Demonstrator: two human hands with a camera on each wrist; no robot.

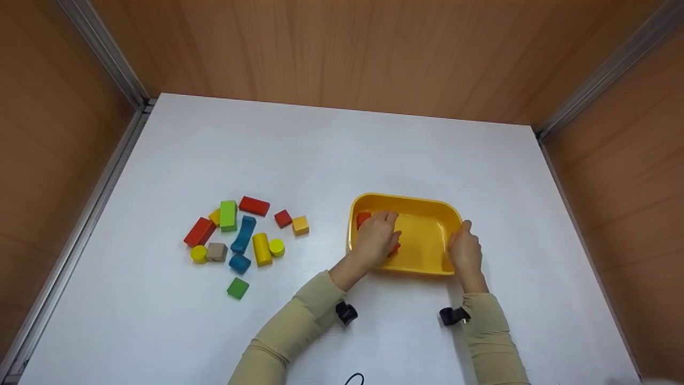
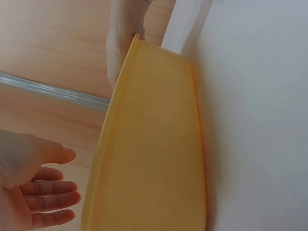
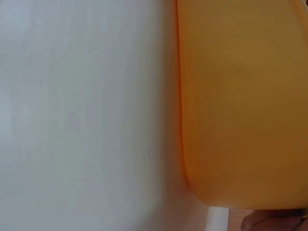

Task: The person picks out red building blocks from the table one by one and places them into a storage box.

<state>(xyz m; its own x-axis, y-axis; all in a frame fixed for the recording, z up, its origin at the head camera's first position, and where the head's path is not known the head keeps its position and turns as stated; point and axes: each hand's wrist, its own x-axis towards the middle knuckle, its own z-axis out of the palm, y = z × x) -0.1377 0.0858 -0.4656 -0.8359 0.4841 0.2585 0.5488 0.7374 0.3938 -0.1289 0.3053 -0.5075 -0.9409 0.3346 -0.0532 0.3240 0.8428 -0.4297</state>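
Note:
A yellow tray (image 1: 425, 238) stands on the white table. Over its left half is my left hand (image 1: 377, 235); the left wrist view shows that hand (image 2: 41, 185) with its fingers extended and nothing between them, above the tray's rim. Inside the tray, a red block (image 1: 363, 217) and another red piece (image 1: 395, 248) show beside the left hand, partly hidden by it. My right hand (image 1: 466, 251) holds the tray by its right rim. In the right wrist view, the tray's outer wall (image 3: 245, 106) hides most of that hand, leaving some fingers (image 3: 272, 222) visible.
Left of the tray lie several loose blocks, among them a red block (image 1: 254, 206), a green block (image 1: 228, 215), a blue curved block (image 1: 243, 234), a yellow cylinder (image 1: 262, 249) and an orange cube (image 1: 300, 225). Wooden panels (image 1: 342, 53) border the table.

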